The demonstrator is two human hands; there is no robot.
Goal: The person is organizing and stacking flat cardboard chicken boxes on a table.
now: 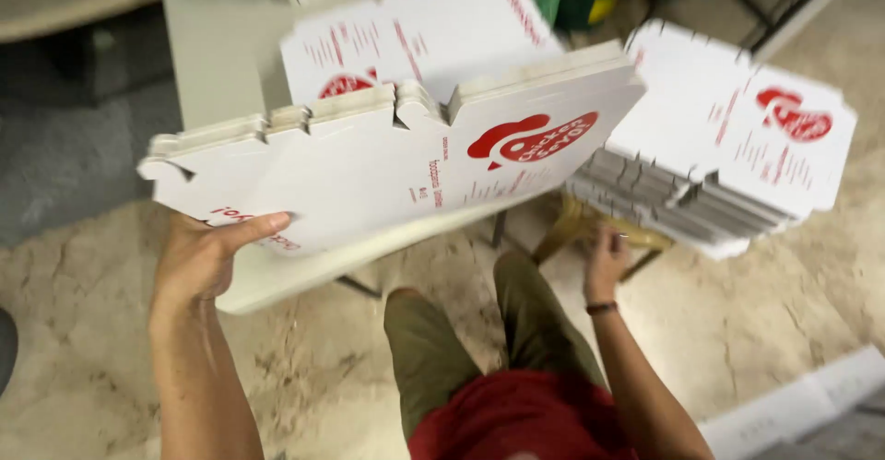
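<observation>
Left hand (pixel 198 257) is gripping the near corner of a thick bundle of flat white cardboard box blanks (pixel 396 156) with red printing: thumb is lying across the top face, fingers are going under and are hidden, so it's a closed pinch on the bundle's edge. The bundle is being held up and tilted, with its far corner overlapping the edge of a pale table (pixel 217 45), and a second stack of the same blanks (pixel 433 27) is sitting on that table behind it. Right hand (pixel 606 262) is reaching down toward a wooden stool (pixel 576 225) underneath a third stack of blanks (pixel 737 156), which is resting on top of it; fingers are curled at the stool's frame, but blur is making it impossible to tell whether they're actually holding it or just touching. A dark band (pixel 601 308) is sitting on that wrist. Person's olive trousers (pixel 470 331) and red top (pixel 521 418) are showing below, over a mottled beige stone floor (pixel 756 331).
</observation>
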